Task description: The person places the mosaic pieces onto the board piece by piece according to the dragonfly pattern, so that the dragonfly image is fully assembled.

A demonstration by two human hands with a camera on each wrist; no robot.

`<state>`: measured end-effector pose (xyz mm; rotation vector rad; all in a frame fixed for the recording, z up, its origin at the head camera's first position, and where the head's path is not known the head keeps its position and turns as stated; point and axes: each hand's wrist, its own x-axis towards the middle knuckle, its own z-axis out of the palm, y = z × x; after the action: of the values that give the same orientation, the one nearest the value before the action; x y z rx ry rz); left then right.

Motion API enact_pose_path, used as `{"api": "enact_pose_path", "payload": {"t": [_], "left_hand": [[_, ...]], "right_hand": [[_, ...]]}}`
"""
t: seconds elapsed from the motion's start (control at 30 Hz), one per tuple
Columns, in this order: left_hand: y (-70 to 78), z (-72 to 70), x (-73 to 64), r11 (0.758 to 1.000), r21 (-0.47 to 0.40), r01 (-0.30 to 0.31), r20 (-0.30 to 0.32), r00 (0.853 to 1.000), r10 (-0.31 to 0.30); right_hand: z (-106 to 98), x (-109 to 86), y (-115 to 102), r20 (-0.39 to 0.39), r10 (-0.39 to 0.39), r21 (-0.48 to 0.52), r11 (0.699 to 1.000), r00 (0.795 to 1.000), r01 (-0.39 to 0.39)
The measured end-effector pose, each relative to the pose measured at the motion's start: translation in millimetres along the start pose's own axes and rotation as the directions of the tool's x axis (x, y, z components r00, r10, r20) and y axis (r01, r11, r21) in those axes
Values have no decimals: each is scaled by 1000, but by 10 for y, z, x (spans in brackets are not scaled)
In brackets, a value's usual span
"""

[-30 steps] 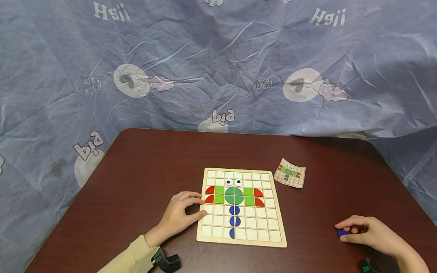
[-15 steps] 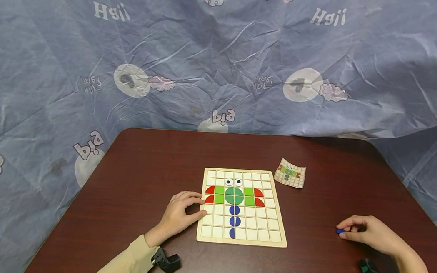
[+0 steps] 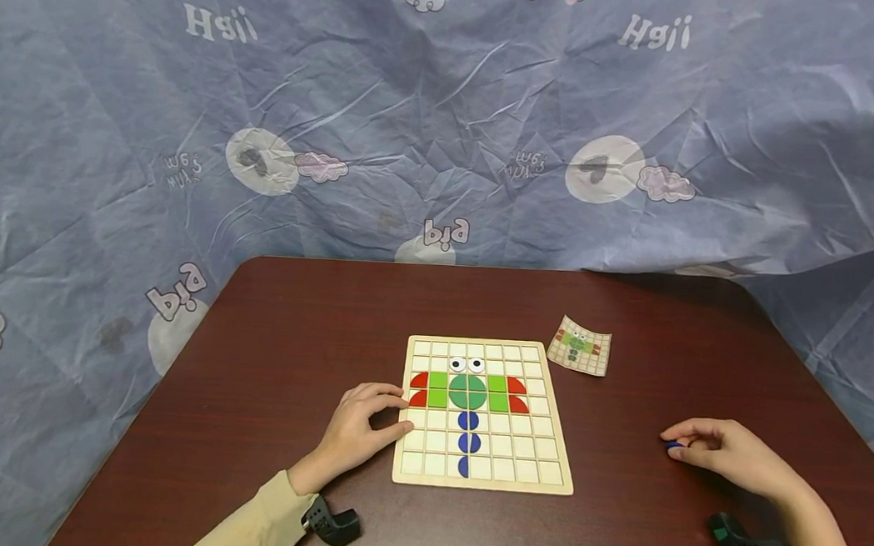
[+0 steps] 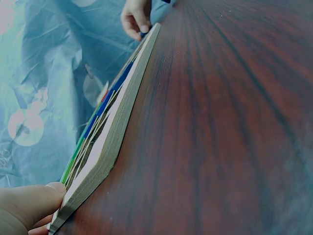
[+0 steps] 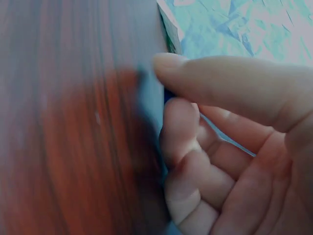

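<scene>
A pale wooden grid board (image 3: 509, 446) lies mid-table with flat coloured pieces making a figure: googly-eye pieces (image 3: 466, 364), a green circle (image 3: 467, 392), green squares (image 3: 500, 394), red quarter rounds (image 3: 517, 395). Below them runs a column of blue pieces (image 3: 469, 443), ending in one blue half-piece in the bottom row. My left hand (image 3: 360, 425) rests at the board's left edge, thumb and fingertips touching the rim. Off to the board's right, my right hand (image 3: 733, 460) pinches a small blue piece (image 3: 673, 445) between thumb and index finger; the fingers mostly hide it in the right wrist view.
A small, slightly curled picture card (image 3: 581, 349) showing a similar figure lies by the board's upper right corner. The dark red-brown table (image 3: 314, 316) ends at the back before a hanging blue-grey cloth (image 3: 415, 138). Dark bands (image 3: 333, 524) are on both wrists.
My right hand, holding the blue piece, has shifted slightly left and away from me. The piece has turned between the fingers. The left hand and board stay put.
</scene>
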<state>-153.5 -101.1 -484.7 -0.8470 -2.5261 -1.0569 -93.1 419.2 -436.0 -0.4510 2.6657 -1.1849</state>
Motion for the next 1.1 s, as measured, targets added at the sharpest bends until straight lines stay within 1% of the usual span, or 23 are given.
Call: {"api": "enact_pose_path", "payload": {"t": [0.2, 0.3, 0.4, 0.53, 0.6, 0.8, 0.87, 0.97, 1.1], "left_hand": [[1, -8, 2, 1000, 7, -4, -1, 1000, 4], [5, -10, 11, 1000, 7, -7, 0, 1000, 7], [5, -7, 13, 1000, 9, -9, -1, 1000, 9], [-1, -2, 10, 1000, 8, -9, -3, 1000, 9], [-2, -1, 8, 1000, 8, -8, -3, 1000, 8], [-3, -1, 4, 1000, 4, -6, -5, 1000, 6], [-5, -1, 4, 1000, 3, -4, -5, 1000, 5], [-9, 0, 4, 1000, 7, -1, -3, 1000, 1], [-14, 3, 3, 1000, 13, 1, 0, 1000, -1]], "right_hand": [[78, 177, -146, 33, -38, 78, 996, 999, 36], [148, 288, -262, 26, -52, 91, 995, 998, 49], [230, 405, -400, 11, -88, 67, 994, 996, 87], [354, 550, -586, -18, -153, 25, 988, 988, 153], [412, 613, -671, -19, -170, 16, 985, 985, 170], [606, 780, -907, 47, -187, 47, 982, 981, 185], [683, 833, -979, 76, -209, 68, 976, 975, 204], [796, 898, -1070, 121, -254, 115, 964, 960, 241], [935, 974, -1163, 160, -280, 147, 955, 947, 258]]}}
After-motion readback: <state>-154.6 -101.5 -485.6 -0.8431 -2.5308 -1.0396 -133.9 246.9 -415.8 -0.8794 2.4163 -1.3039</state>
